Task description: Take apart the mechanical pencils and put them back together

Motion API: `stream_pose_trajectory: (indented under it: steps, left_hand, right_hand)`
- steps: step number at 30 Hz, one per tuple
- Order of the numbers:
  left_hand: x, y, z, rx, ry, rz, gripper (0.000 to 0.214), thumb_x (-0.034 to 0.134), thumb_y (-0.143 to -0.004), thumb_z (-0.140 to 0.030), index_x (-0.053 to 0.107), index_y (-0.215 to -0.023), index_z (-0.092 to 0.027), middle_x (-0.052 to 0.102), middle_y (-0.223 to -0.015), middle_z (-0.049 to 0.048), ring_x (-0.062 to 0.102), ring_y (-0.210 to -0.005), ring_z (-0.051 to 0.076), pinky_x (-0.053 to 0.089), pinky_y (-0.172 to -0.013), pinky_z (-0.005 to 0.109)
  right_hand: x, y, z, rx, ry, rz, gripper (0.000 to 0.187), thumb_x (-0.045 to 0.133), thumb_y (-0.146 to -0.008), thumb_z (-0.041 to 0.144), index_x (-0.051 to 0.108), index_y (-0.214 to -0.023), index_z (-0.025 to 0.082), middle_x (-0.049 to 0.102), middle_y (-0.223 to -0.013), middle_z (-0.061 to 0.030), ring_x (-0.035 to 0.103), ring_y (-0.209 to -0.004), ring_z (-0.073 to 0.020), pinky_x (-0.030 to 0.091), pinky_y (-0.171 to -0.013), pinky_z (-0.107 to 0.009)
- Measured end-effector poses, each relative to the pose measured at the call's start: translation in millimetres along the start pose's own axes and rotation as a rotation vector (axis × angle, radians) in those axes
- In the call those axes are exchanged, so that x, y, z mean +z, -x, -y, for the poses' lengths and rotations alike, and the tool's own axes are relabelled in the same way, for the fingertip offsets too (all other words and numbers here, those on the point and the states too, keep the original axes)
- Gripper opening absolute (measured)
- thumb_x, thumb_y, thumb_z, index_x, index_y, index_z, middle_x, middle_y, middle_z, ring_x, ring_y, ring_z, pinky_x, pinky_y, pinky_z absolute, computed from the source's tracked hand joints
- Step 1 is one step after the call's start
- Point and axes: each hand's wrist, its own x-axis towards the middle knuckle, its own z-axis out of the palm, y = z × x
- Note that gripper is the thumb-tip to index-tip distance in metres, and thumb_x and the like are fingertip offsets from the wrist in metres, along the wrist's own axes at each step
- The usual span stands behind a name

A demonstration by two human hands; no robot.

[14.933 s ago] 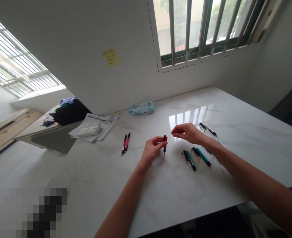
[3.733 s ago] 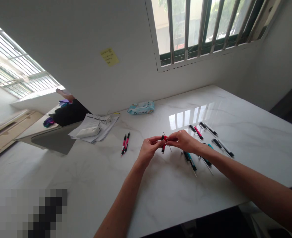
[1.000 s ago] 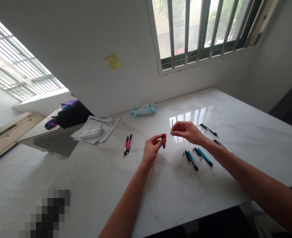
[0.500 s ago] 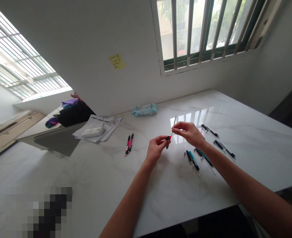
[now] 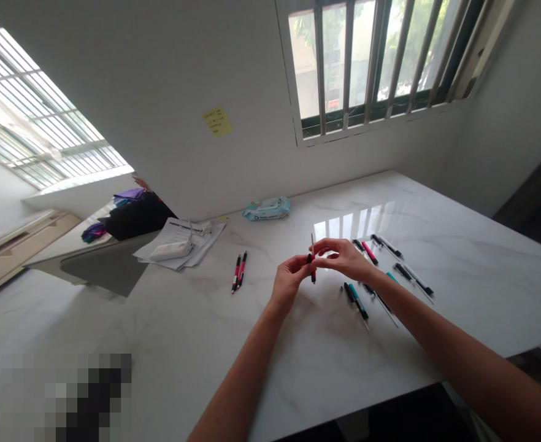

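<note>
The pen barrel point(image 5: 314, 274) between the fingers point(image 5: 297, 263) is red and black, like two pens point(image 5: 237, 271) left of them; rightward lies teal and black pen body point(image 5: 358, 301); beneath, grey-veined white tabletop point(image 5: 307, 362).

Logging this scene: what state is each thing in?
Left hand: closed on red barrel
Right hand: pinching refill
Red barrel: held
Refill: aligned with red barrel
Two red pens: lying, assembled
Teal pens: disassembled
White pens: disassembled
Other red pen: disassembled
Wipes pack: lying
Papers: loosely stacked
Yellow note: on wall
</note>
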Motion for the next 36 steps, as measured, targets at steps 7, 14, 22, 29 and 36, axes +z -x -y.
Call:
stream_pose_trajectory:
  steps: [7, 14, 22, 29, 36]
  left_hand:
    - [6.0, 3, 0, 0.013, -0.008, 0.022, 0.034, 0.092, -0.071, -0.035, 0.079, -0.095, -0.014, 0.077, -0.089, 0.0066, 0.07, -0.083, 0.019, 0.055, -0.081, 0.031]
    - [10.9, 6, -4, -0.007, -0.092, 0.018, 0.041, 0.091, -0.069, -0.029, 0.074, -0.104, -0.015, 0.077, -0.09, 0.008, 0.07, -0.083, 0.019, 0.056, -0.075, 0.03]
    - [-12.9, -5, -9, 0.207, -0.411, -0.143, 0.016, 0.078, -0.078, -0.028, 0.077, -0.091, -0.019, 0.077, -0.094, 0.006, 0.068, -0.081, 0.016, 0.053, -0.081, 0.029]
    - [-31.0, -6, -13, 0.322, -0.658, -0.302, 0.012, 0.069, -0.084, -0.024, 0.077, -0.094, -0.023, 0.077, -0.093, 0.0022, 0.068, -0.085, 0.017, 0.052, -0.088, 0.031]
    - [-32.6, -3, -13, 0.392, -0.751, -0.301, 0.014, 0.067, -0.085, -0.02, 0.077, -0.093, -0.024, 0.076, -0.098, 0.0023, 0.068, -0.089, 0.018, 0.053, -0.09, 0.032]
  right_hand:
    - [5, 1, -1, -0.016, -0.031, 0.004, 0.025, 0.081, -0.079, 0.041, 0.076, -0.093, 0.021, 0.074, -0.097, -0.0044, 0.069, -0.094, -0.0219, 0.056, -0.081, -0.034]
    - [-10, -3, 1, 0.003, -0.464, -0.152, 0.028, 0.084, -0.076, 0.042, 0.075, -0.097, 0.026, 0.07, -0.135, -0.0061, 0.063, -0.125, -0.0272, 0.052, -0.102, -0.042]
    - [-26, -2, 0, 0.011, -0.347, -0.253, 0.041, 0.077, -0.083, 0.056, 0.07, -0.108, 0.025, 0.073, -0.089, -0.0029, 0.071, -0.091, -0.0224, 0.059, -0.084, -0.04]
    - [-16, -1, -10, -0.081, 0.129, -0.285, 0.043, 0.055, -0.098, 0.056, 0.078, -0.112, 0.021, 0.064, -0.075, -0.0016, 0.054, -0.065, -0.0155, 0.047, -0.063, -0.031]
    - [-16, -2, -13, -0.051, 0.006, -0.302, 0.03, 0.075, -0.085, 0.044, 0.074, -0.104, 0.021, 0.074, -0.096, -0.0069, 0.068, -0.091, -0.0217, 0.056, -0.079, -0.034]
